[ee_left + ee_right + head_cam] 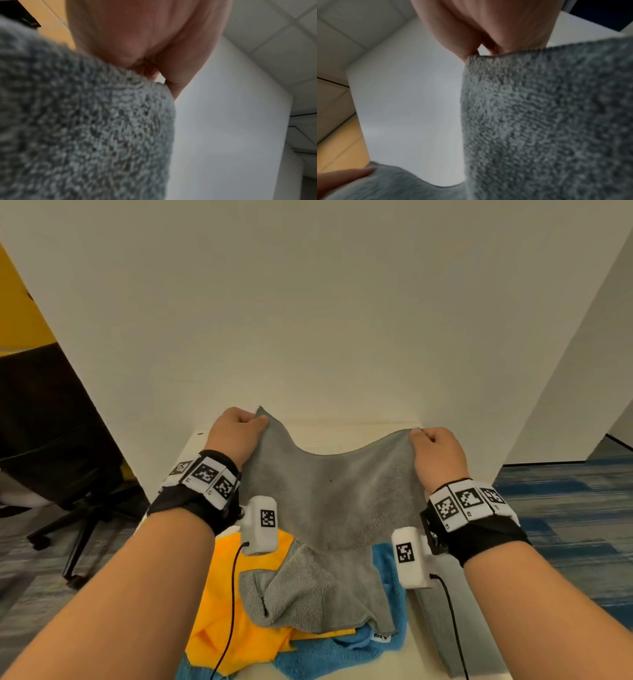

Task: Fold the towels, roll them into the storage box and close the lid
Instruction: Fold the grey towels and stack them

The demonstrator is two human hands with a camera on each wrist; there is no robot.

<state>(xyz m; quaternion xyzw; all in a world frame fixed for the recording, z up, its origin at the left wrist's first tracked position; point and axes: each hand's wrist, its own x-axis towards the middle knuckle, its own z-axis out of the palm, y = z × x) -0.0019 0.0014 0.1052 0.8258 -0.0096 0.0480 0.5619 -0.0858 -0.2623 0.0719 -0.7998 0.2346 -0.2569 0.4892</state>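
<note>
I hold a grey towel [330,494] up in the air by its two top corners. My left hand [236,431] pinches the left corner, my right hand [435,450] the right one. The cloth sags between them, and its lower part lies crumpled on the pile below. Close up, the grey towel [89,128] fills the left wrist view under my curled fingers [154,73]. The right wrist view shows the grey towel [547,121] hanging from my fingers [488,47]. Under it lie an orange towel [233,618] and a blue towel [329,655]. A grey storage box [442,631] stands at the lower right.
The towels lie on a white table [411,652] enclosed by white panels [308,320] behind and at both sides. A black office chair [68,474] stands on the floor at the left. Blue patterned carpet [565,525] lies to the right.
</note>
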